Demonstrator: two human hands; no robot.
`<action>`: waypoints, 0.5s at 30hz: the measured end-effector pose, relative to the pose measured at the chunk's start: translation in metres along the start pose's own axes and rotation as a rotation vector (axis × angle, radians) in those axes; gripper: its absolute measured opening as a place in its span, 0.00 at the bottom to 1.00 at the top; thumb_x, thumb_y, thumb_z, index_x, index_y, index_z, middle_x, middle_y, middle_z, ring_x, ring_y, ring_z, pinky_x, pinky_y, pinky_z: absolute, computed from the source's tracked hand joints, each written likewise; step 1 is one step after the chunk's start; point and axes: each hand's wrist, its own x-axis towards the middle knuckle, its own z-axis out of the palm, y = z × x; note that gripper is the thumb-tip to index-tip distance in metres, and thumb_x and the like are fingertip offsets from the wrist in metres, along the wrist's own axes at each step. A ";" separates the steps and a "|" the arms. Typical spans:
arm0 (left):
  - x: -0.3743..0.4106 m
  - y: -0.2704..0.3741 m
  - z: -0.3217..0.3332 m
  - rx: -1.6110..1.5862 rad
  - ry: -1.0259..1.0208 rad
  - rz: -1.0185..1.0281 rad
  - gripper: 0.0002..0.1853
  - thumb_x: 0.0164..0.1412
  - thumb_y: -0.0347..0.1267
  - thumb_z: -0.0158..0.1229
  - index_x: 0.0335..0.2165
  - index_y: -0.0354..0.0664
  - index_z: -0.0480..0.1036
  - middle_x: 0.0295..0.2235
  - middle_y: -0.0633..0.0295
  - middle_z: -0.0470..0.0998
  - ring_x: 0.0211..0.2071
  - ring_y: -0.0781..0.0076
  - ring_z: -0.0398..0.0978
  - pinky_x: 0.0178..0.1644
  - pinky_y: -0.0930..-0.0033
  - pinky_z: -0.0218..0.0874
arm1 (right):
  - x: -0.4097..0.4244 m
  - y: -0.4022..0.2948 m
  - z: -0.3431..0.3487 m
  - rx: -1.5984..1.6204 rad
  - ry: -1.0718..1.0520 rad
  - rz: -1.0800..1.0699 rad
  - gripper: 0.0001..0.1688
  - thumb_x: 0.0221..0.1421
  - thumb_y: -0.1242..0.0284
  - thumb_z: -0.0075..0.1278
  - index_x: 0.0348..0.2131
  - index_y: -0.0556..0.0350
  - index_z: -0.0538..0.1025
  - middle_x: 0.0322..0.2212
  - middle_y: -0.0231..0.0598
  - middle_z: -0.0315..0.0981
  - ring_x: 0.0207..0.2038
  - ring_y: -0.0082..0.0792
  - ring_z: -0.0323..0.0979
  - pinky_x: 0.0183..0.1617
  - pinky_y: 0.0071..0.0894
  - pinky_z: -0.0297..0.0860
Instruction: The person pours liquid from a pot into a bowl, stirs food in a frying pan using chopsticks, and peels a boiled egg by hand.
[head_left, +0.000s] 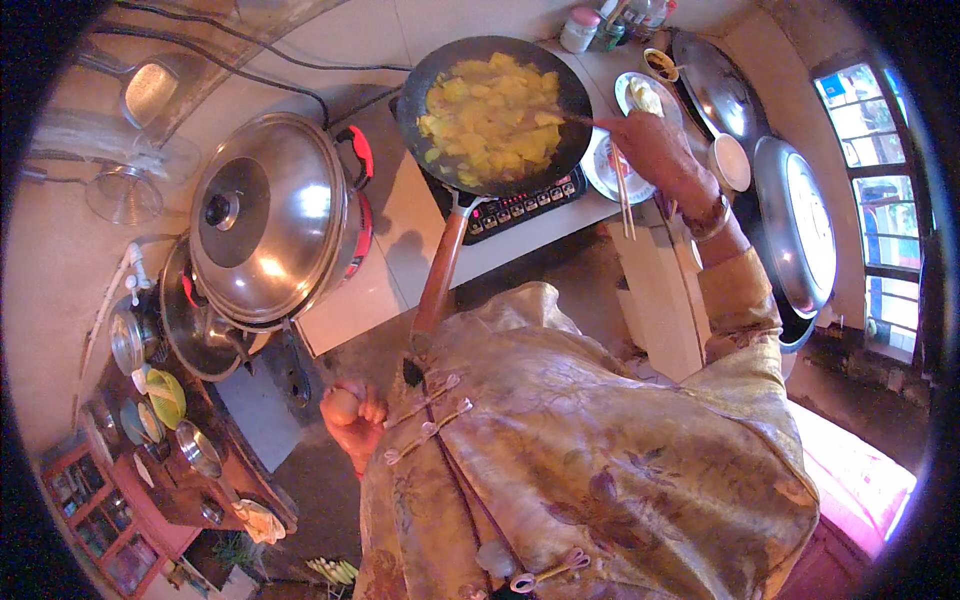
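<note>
A black wok (495, 176) full of sliced yellow food (491, 112) stands on an induction cooker (525, 204) with lit indicators. Its wooden handle (441, 270) points back towards my body. My right hand (660, 154) is over the plates at the wok's right, closed around a thin utensil whose far end reaches into the food. A pair of chopsticks (622, 191) lies below that hand, over the rim of a white plate (600, 176). Away from the wok, my left hand (354, 420) hangs beside my patterned shirt, fingers curled around a rounded, egg-like thing (342, 405).
Left of the cooker stands a large lidded steel pot (300, 202) with red handles. Metal lids (795, 225) lean at the right, near a small white bowl (729, 163). Jars (580, 30) stand behind the wok. A wooden table (172, 495) at the lower left carries dishes.
</note>
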 end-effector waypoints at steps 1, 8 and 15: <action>0.000 0.001 0.002 -0.036 0.022 -0.029 0.18 0.60 0.48 0.41 0.28 0.46 0.65 0.16 0.65 0.57 0.17 0.73 0.54 0.16 0.72 0.45 | 0.002 0.007 0.005 0.104 0.058 0.060 0.17 0.54 0.72 0.45 0.44 0.41 0.75 0.23 0.50 0.72 0.28 0.47 0.73 0.31 0.42 0.67; 0.015 0.012 0.007 0.027 -0.110 -0.164 0.16 0.60 0.46 0.42 0.30 0.47 0.67 0.17 0.65 0.58 0.17 0.73 0.54 0.17 0.72 0.47 | -0.016 0.015 0.032 0.104 0.097 -0.025 0.17 0.56 0.69 0.40 0.43 0.42 0.76 0.23 0.49 0.74 0.28 0.50 0.73 0.31 0.45 0.70; 0.013 0.012 0.024 0.026 -0.081 -0.202 0.17 0.61 0.45 0.41 0.29 0.42 0.66 0.18 0.65 0.58 0.17 0.72 0.54 0.18 0.72 0.47 | -0.064 -0.040 -0.011 -0.006 -0.006 0.195 0.16 0.54 0.71 0.46 0.42 0.39 0.76 0.26 0.47 0.74 0.29 0.48 0.72 0.31 0.44 0.67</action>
